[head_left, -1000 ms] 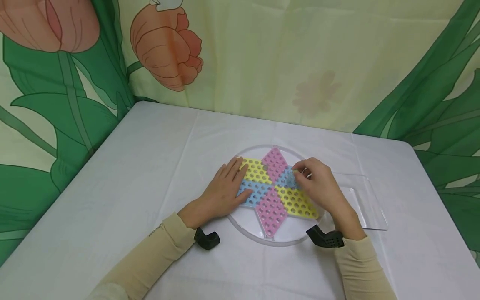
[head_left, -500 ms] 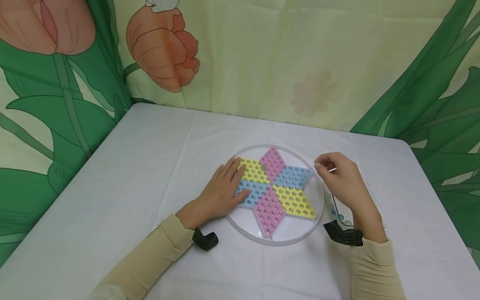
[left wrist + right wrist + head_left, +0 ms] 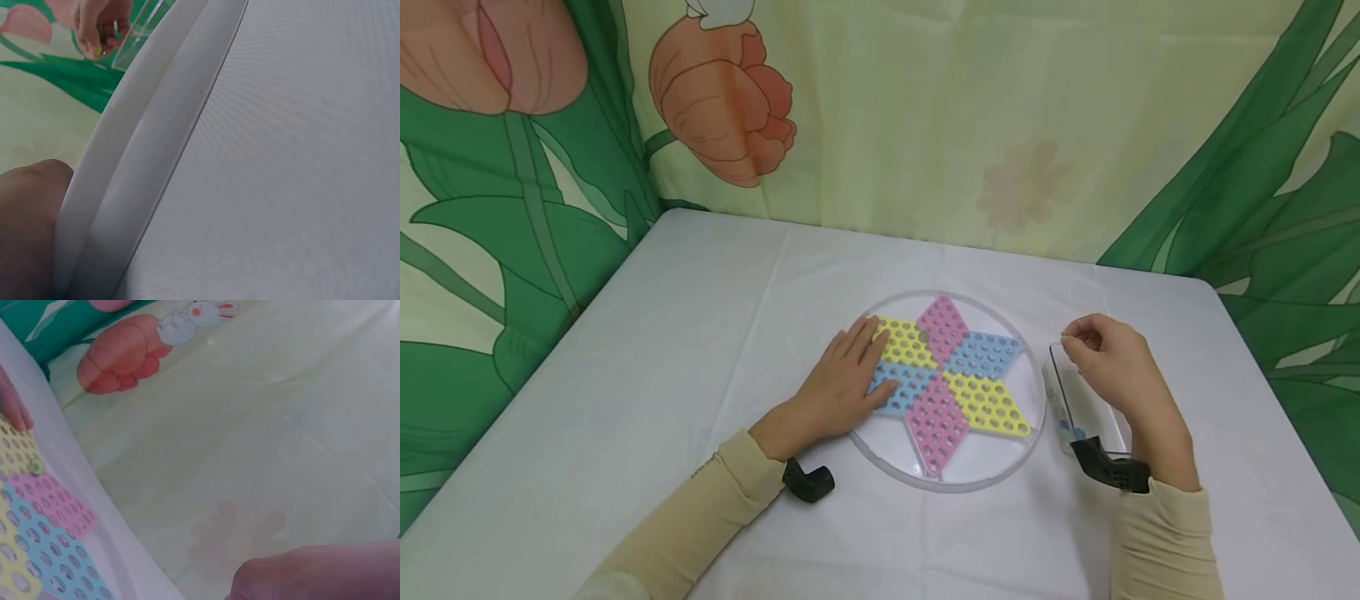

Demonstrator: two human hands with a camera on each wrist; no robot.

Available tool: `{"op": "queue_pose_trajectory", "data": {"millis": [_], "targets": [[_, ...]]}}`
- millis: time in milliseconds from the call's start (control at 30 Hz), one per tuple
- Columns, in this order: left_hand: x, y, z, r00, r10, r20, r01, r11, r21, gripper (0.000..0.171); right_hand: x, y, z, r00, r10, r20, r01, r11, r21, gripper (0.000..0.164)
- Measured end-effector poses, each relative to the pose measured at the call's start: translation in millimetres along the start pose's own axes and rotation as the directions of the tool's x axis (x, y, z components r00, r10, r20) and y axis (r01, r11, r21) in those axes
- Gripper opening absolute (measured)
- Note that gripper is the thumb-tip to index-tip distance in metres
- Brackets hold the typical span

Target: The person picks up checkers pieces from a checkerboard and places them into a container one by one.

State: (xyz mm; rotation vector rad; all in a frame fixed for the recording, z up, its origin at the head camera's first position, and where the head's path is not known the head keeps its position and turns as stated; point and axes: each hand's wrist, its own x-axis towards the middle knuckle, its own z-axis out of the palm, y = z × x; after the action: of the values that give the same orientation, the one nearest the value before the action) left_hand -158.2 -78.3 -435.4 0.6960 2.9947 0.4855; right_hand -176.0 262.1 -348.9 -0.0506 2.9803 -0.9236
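A star-shaped Chinese checkers board (image 3: 985, 354), with pink, blue and yellow hole-filled points, lies in a round clear base. My left hand (image 3: 847, 372) rests flat with spread fingers on its left yellow and blue points. One greenish marble (image 3: 35, 466) sits in a yellow point near the pink one. Right of the board, my right hand (image 3: 1108, 358) is over a clear plastic box (image 3: 1063, 387), thumb and fingertips together at its far rim. In the left wrist view, those fingertips pinch a small yellowish marble (image 3: 98, 51).
Several blue marbles (image 3: 1078, 432) lie in the clear box, partly behind the right wrist's camera. The board's round rim (image 3: 955, 486) stands beside the box. A white cloth covers the table (image 3: 715, 275), and a flowered curtain (image 3: 880, 125) hangs behind it.
My right hand has moved right from over the board's blue point to the clear box, uncovering that point. My left hand has stayed on the board.
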Motion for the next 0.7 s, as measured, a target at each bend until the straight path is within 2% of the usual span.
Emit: {"op": "queue_pose_trajectory", "data": {"millis": [167,400,533,700], "targets": [[0.6,-0.6,0.4,1.0,0.004,-0.019,-0.004,1.0,-0.003,0.074,2,6,-1,0.997,0.047,0.053,-0.046,0.999,-0.014,0.033],[0.0,-0.7,0.1,1.0,0.006,-0.01,-0.006,1.0,0.001,0.074,5,14,0,0.986,0.092,0.136,-0.087,0.995,-0.045,0.033],[0.8,-0.9,0.0,1.0,0.006,-0.021,-0.005,1.0,0.008,0.074,6,16,0,0.984,0.087,0.158,-0.078,0.995,-0.064,0.033],[0.5,-0.9,0.4,1.0,0.004,-0.006,-0.004,1.0,-0.001,0.074,5,19,-1,0.969,0.091,0.232,-0.067,0.992,-0.11,0.032]]}}
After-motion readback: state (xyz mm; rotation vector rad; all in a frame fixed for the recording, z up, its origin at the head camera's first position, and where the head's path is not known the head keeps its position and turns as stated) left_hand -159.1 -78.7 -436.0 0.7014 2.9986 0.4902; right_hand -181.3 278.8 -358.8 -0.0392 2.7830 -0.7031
